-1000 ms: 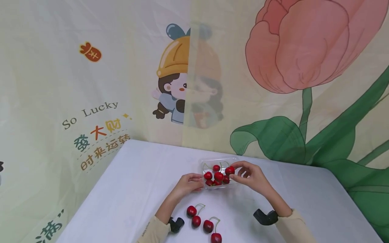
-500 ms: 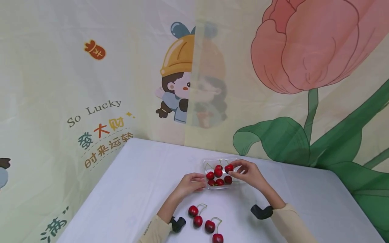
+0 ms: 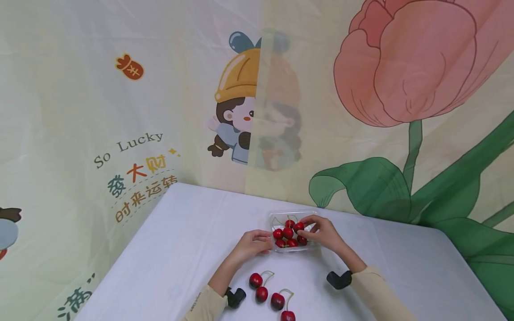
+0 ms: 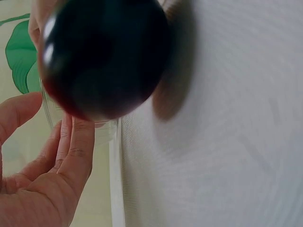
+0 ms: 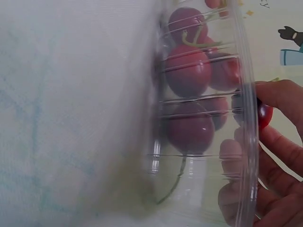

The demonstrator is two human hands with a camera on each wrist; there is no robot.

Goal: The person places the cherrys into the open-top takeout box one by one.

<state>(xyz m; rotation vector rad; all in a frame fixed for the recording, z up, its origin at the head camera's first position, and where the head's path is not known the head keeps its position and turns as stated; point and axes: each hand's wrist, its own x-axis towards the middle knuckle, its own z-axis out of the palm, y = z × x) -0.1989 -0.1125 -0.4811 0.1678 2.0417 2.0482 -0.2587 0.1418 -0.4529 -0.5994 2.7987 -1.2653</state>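
A clear plastic box [image 3: 291, 250] holding several red cherries [image 3: 288, 232] stands toward the back of the white table. My right hand [image 3: 323, 232] reaches over the box's right side and pinches a cherry [image 5: 265, 113] between thumb and fingers. At the left side of the box is my left hand [image 3: 250, 245], its fingers extended against the wall. In the left wrist view the thumb of the left hand [image 4: 52, 175] stands apart from the fingers, and a loose cherry [image 4: 106, 56] close to the camera covers most of the box.
In front of the box, two pairs of stemmed cherries lie on the table [image 3: 168, 267]: one pair [image 3: 261, 294] nearer the left wrist, another [image 3: 277, 301] nearer the front edge. A printed curtain [image 3: 192, 133] hangs behind the table.
My right hand has moved a little left over the box with the pinched cherry. Cherries inside have shifted slightly. The left hand stays at the box's left side; the head view has shifted slightly.
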